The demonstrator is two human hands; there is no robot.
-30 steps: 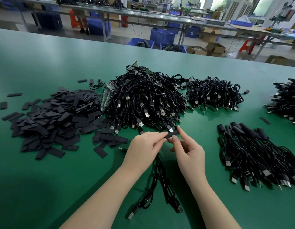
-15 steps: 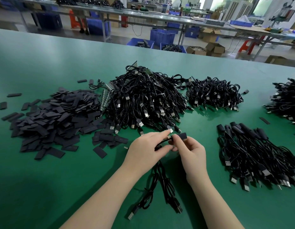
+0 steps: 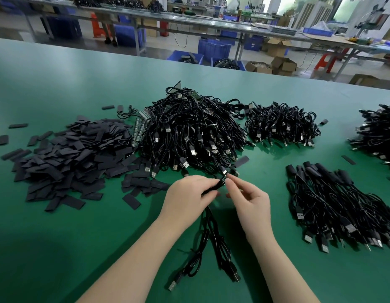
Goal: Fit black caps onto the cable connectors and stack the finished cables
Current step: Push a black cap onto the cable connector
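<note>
My left hand (image 3: pixel 189 196) grips a small bundle of black cables (image 3: pixel 213 241) near their upper ends; the rest trails toward me on the green table (image 3: pixel 58 248). My right hand (image 3: pixel 249 201) has its fingers curled, and its fingertips pinch the cable ends sticking out of my left fist. One flat black cap (image 3: pixel 242 161) lies on the table just beyond my fingertips. A heap of loose black caps (image 3: pixel 69 156) sits to the left. Directly ahead is a big pile of cables (image 3: pixel 189 132). Capped cables (image 3: pixel 333 206) lie stacked on the right.
A smaller cable pile (image 3: pixel 281 127) lies behind the stack, and another pile (image 3: pixel 379 132) sits at the far right edge. Stray caps (image 3: pixel 130 201) are scattered near my left hand. Beyond the table are benches, blue crates (image 3: pixel 213 49) and cardboard boxes.
My right hand held a black cap at the cable end; the cap has left its fingers and one now lies just beyond them. My left hand keeps its grip on the cables.
</note>
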